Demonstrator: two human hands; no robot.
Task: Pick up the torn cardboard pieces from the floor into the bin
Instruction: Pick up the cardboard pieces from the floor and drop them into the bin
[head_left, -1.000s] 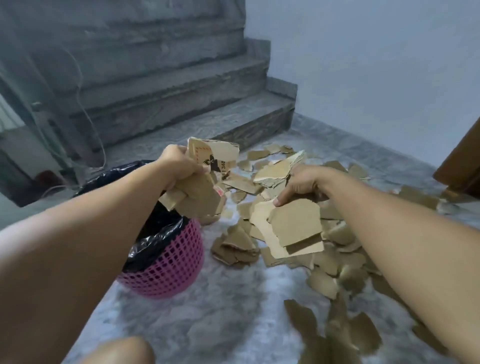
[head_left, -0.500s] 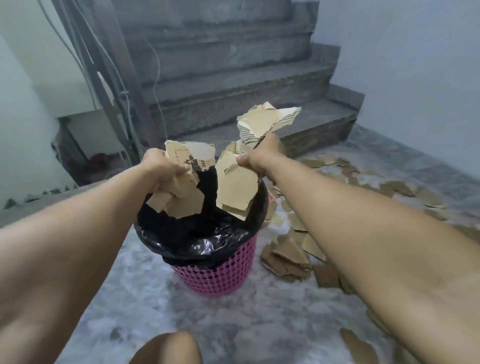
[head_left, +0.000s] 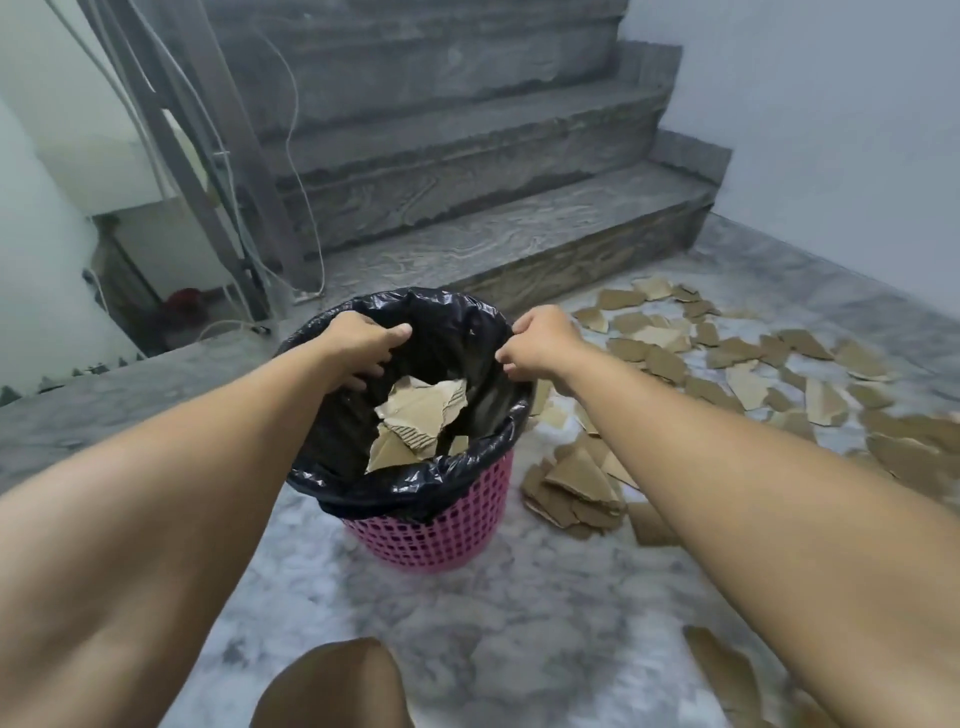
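A pink mesh bin (head_left: 441, 538) with a black liner stands on the marble floor in front of me. Torn cardboard pieces (head_left: 415, 415) lie inside it. My left hand (head_left: 363, 343) hangs over the bin's left rim, fingers spread and pointing down, holding nothing. At the right rim, my right hand (head_left: 540, 340) has its fingers loosely curled and is also empty. Just right of the bin lies a small heap of cardboard scraps (head_left: 576, 488). Several more scraps (head_left: 753, 364) are scattered across the floor to the right.
Grey stone stairs (head_left: 493, 244) rise behind the bin. A wall closes the right side. Loose cables (head_left: 249, 249) hang by the stair post at left, where the floor drops to a lower level. My knee (head_left: 332, 686) shows at the bottom edge.
Both hands held bundles of cardboard above the bin; now the pieces lie inside it and both hands are empty at the rim. The view has tilted down over the bin.
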